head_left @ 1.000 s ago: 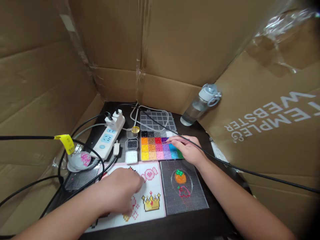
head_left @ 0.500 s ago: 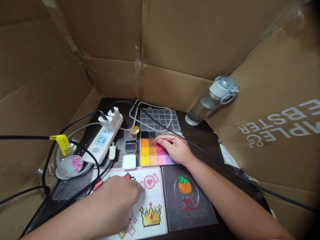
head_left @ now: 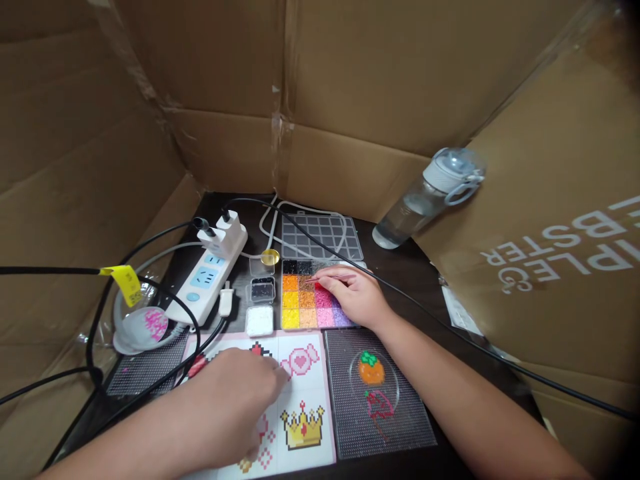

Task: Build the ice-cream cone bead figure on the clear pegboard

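My right hand hovers over the bead tray, a clear box of coloured compartments. Its fingers pinch thin tweezers whose tip points left into the red and orange cells. My left hand lies palm down on the pattern sheet, which shows a candy and a crown, and holds nothing. To the right of the sheet lies a clear pegboard with an orange bead fruit and a part-made red shape.
The tray's lid lies behind it. Small boxes of white and black beads stand at its left. A power strip, cables, a second pegboard and a water bottle crowd the dark table. Cardboard walls surround it.
My right hand has moved left across the bead tray, from the blue and purple cells to the red and orange ones. The view shifted slightly. My left hand stays on the sheet.
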Demonstrator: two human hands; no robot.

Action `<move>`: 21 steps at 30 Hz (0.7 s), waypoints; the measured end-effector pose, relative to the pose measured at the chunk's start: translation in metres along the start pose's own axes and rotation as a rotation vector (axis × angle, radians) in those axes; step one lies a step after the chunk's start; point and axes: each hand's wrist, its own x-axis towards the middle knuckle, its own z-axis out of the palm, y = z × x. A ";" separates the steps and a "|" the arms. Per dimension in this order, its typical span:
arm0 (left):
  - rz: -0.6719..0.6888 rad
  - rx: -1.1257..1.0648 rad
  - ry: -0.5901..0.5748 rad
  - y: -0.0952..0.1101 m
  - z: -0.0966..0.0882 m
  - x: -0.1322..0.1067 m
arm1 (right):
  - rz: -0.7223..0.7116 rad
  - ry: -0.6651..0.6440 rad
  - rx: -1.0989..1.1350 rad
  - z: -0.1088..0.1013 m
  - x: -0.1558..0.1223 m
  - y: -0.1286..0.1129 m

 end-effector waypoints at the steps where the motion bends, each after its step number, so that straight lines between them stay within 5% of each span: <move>1: 0.001 0.001 -0.001 0.000 0.000 0.000 | -0.007 -0.001 -0.005 0.000 0.000 0.000; 21: -0.005 -0.005 0.016 -0.001 0.002 -0.003 | 0.024 -0.007 -0.013 0.003 0.000 -0.001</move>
